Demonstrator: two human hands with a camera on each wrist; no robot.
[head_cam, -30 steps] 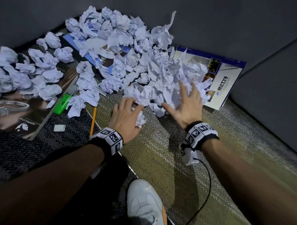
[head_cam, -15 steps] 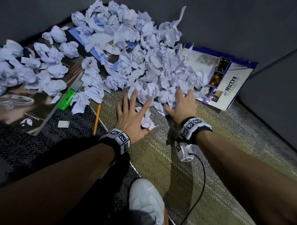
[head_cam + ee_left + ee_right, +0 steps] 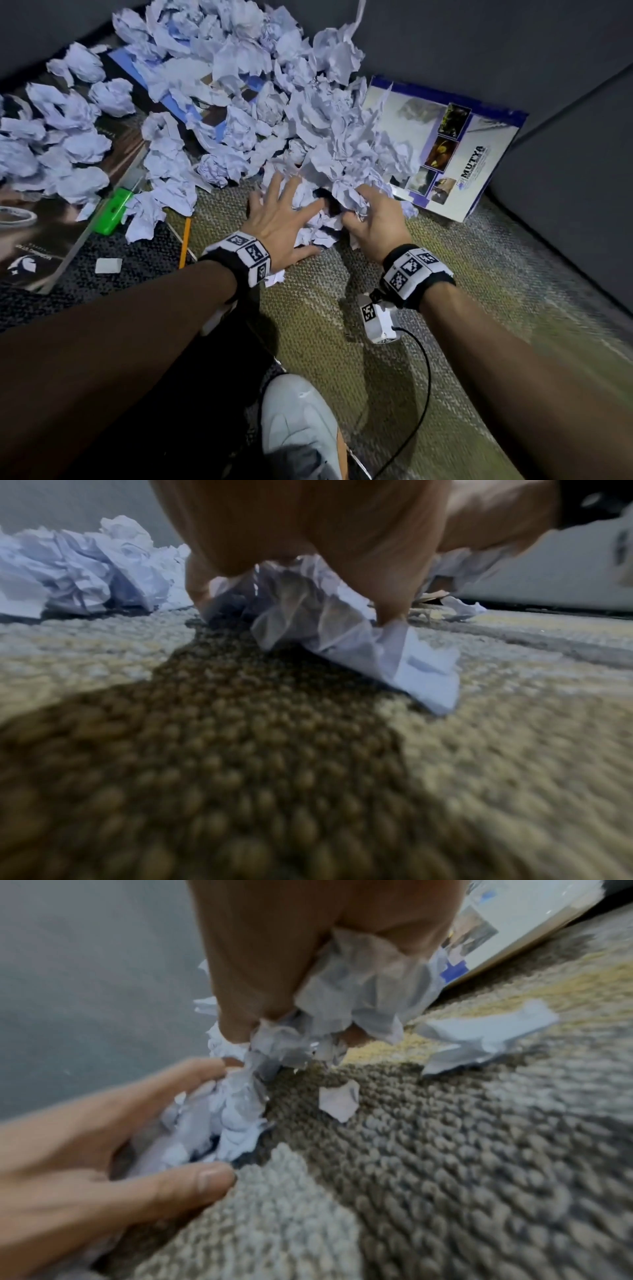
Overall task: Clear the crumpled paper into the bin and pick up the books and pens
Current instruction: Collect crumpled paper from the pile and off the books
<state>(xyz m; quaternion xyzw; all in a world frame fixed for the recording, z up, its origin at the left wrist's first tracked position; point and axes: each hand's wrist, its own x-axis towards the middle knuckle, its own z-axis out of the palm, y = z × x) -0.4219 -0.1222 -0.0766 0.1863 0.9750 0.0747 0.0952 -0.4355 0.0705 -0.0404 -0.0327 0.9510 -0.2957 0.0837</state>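
A big heap of crumpled paper (image 3: 274,102) covers the carpet and part of the books. My left hand (image 3: 287,205) lies on its near edge with fingers spread, pressing on a crumpled paper (image 3: 325,620). My right hand (image 3: 366,209) is beside it, fingers curled round a wad of crumpled paper (image 3: 359,988). In the right wrist view the left hand (image 3: 103,1150) cups paper from the side. A white and blue book (image 3: 462,147) lies to the right of the heap. A dark magazine (image 3: 34,246) lies at the left. A yellow pencil (image 3: 185,243) lies left of my left wrist.
A green object (image 3: 114,205) and a white eraser (image 3: 108,265) lie near the magazine. A blue book (image 3: 137,65) is half buried under the heap. Grey walls (image 3: 479,51) close the corner behind. My white shoe (image 3: 298,428) stands on the carpet (image 3: 342,359) below the hands.
Both hands have come closer together at the heap's near edge. The right hand's fingers, flat on the paper before, are now curled round a wad. The left hand slid forward onto paper.
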